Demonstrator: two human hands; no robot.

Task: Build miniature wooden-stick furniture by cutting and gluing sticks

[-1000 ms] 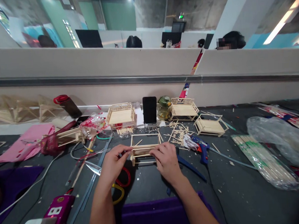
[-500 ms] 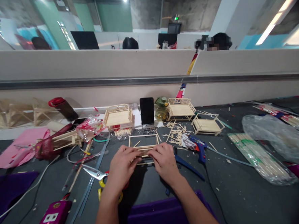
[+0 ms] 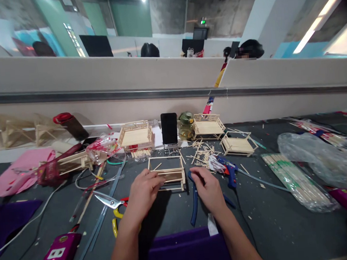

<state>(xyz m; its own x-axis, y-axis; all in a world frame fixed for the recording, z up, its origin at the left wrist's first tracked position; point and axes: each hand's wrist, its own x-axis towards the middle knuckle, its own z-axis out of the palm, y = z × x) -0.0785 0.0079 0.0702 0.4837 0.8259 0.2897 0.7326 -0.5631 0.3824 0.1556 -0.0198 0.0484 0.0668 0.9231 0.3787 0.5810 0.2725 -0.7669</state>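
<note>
A small frame of thin wooden sticks (image 3: 172, 176) lies on the dark table in front of me. My left hand (image 3: 143, 192) pinches its left end, fingers closed on the sticks. My right hand (image 3: 208, 188) is off the frame, just to its right. Its fingers curl down over the head of blue-handled cutters (image 3: 193, 207), and one blue handle sticks out towards me beside the hand. A flat rectangle of sticks (image 3: 165, 158) lies just behind the frame.
Scissors with red and yellow handles (image 3: 116, 206) lie left of my left hand. A blue glue gun (image 3: 227, 170), loose sticks (image 3: 202, 151), finished stick models (image 3: 137, 135), an upright phone (image 3: 169, 128) and bagged sticks (image 3: 294, 181) surround the spot. A partition wall (image 3: 171, 91) closes the back.
My right hand let go of the stick frame and moved right onto the blue-handled cutters. My left hand stayed on the frame's left end.
</note>
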